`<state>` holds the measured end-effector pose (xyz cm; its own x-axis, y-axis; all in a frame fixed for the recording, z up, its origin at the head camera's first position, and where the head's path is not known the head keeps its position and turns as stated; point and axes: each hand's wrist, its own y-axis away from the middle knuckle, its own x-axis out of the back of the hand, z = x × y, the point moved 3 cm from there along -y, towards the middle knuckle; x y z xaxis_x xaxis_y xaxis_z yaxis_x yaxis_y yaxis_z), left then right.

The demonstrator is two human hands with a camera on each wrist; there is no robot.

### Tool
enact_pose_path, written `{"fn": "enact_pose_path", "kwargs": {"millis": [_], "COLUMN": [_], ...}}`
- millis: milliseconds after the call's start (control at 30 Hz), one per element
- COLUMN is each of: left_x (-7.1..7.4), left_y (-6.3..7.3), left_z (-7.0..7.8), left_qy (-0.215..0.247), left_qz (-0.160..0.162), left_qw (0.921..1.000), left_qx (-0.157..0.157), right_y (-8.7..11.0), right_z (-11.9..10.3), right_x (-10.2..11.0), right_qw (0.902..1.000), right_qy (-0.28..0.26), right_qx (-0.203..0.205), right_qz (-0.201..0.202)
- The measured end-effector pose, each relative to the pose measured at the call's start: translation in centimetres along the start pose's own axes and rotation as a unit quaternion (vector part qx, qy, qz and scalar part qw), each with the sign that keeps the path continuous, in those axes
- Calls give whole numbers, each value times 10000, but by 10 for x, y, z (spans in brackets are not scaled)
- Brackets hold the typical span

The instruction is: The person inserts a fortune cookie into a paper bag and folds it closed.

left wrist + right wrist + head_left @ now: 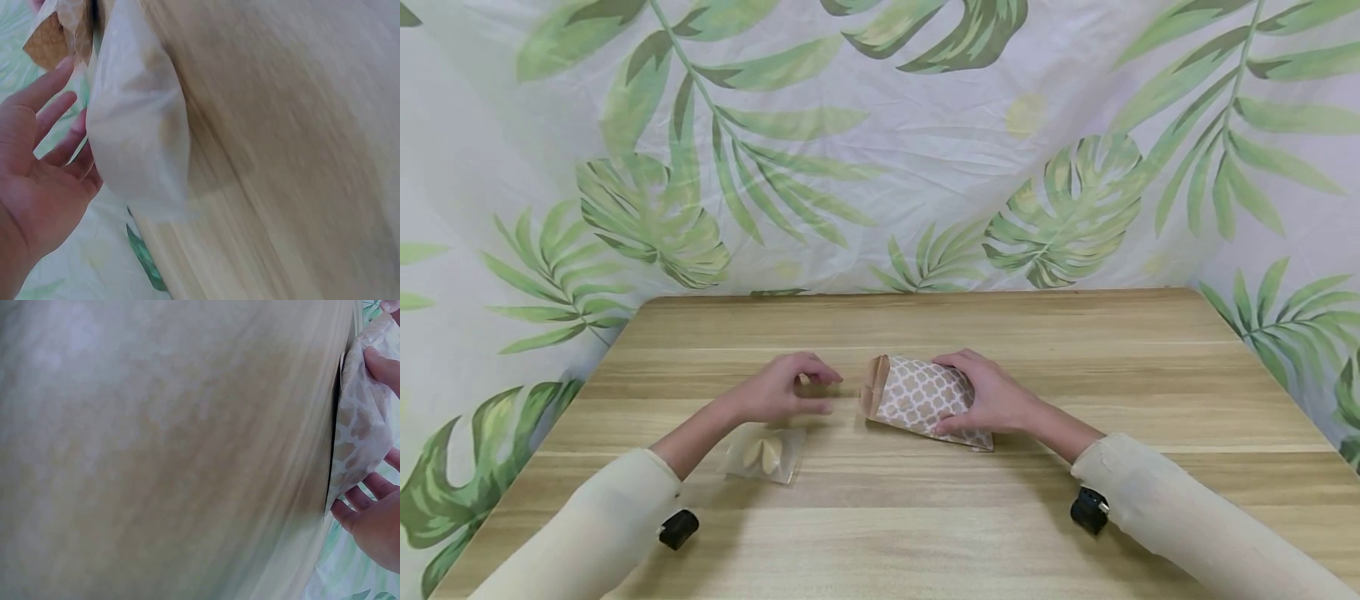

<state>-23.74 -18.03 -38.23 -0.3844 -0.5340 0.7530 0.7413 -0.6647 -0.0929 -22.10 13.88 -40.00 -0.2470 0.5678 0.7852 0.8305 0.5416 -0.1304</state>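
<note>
A paper bag (917, 393) with a tan-and-white lattice print lies on the table, its plain brown mouth facing left. My right hand (997, 397) grips its right part, thumb on the near side and fingers over the far side. Just left of the mouth is my left hand (782, 388), fingers apart and holding nothing. Below that hand lies a clear plastic packet (793, 461) with a folded fortune cookie (763, 455) inside. In the left wrist view the packet (137, 125) is near the fingers. What the bag contains is hidden.
The wood-grain table (880, 533) extends on all sides of the bag. Behind it hangs a leaf-printed cloth (925, 167). A small black device (679, 529) is at the left sleeve, and another black device (1088, 511) is at the right sleeve.
</note>
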Motion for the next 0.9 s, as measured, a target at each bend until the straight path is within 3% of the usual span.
{"fn": "enact_pose_path", "kwargs": {"millis": [500,900], "left_x": [18,16], "left_y": [26,29], "left_z": [-18,-20], "left_qy": [830,1335], "left_qz": [-721,-1306], "left_qw": [9932,9817], "left_qx": [369,366], "right_y": [1,1], "right_z": [0,0], "right_x": [0,0], "right_qw": [10000,10000], "right_qy": [-12,31], "right_qx": [-47,-42], "right_qz": [-30,-40]}}
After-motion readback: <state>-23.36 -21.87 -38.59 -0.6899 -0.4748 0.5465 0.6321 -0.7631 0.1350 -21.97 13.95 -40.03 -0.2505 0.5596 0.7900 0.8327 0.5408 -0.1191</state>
